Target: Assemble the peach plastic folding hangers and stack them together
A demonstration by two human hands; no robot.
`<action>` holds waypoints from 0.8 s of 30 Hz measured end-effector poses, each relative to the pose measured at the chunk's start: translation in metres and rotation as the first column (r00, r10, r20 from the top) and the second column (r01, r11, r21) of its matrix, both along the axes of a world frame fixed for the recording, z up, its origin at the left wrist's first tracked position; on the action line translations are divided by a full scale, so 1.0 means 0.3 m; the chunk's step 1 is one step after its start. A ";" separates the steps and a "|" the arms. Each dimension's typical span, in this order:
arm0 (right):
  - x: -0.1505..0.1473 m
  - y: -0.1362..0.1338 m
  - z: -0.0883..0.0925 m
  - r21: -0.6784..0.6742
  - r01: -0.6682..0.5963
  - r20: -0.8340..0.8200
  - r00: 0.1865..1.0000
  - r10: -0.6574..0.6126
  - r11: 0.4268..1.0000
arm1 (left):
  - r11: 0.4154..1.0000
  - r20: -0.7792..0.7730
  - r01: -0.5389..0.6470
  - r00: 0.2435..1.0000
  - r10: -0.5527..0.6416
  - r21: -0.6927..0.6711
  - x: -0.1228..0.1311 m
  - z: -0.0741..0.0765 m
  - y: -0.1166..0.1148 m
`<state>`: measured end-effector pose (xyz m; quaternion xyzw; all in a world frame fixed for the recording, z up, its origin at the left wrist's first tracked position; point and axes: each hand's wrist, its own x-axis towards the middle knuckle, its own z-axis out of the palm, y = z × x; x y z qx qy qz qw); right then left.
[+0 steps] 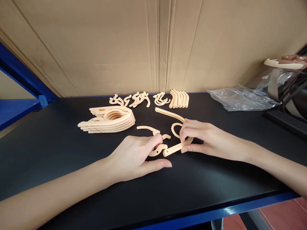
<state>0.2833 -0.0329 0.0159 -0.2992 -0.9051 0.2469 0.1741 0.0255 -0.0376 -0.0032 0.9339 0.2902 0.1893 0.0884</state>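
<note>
My left hand (141, 153) is closed around a small curved beige piece (158, 150) with a hole near its end, its thumb stretched out over the table. Just beyond those fingers lies a slim curved beige arm (146, 128), and part of another small piece (166, 136) shows there; whether they touch the hand is hard to see. My right hand (199, 137) grips a U-shaped beige plastic hanger body (174, 149) with a ring (175, 129) inside its bend. The body's open ends point left, the near one almost against the piece in my left hand.
A stack of beige folded hangers (110, 123) lies on the black tabletop (192, 198) at left. Along the back are loose hook pieces (140, 98), small curved pieces (161, 99) and a row of curved arms (178, 99). Clear plastic bag (242, 99) at right; cardboard wall (107, 48) behind.
</note>
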 end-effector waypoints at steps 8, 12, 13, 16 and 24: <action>0.002 0.007 -0.012 0.102 -0.003 0.032 0.999 0.000 0.995 | 0.997 0.004 -0.019 1.000 0.019 0.074 0.007 -0.014 0.003; -0.002 0.007 -0.016 0.129 0.005 0.034 0.999 -0.009 0.992 | 0.994 -0.033 -0.022 0.999 0.026 0.106 0.009 -0.016 0.003; -0.002 0.007 -0.017 0.139 0.007 0.036 0.999 -0.012 0.990 | 0.993 -0.045 -0.022 0.999 0.027 0.112 0.008 -0.016 0.004; -0.003 0.006 -0.017 0.158 0.013 0.040 0.999 -0.020 0.987 | 0.991 -0.074 -0.022 0.997 0.032 0.130 0.008 -0.016 0.005; -0.007 0.007 -0.019 0.118 -0.003 0.038 0.999 -0.001 0.993 | 0.961 -0.157 0.008 0.987 0.037 0.276 0.014 -0.015 -0.006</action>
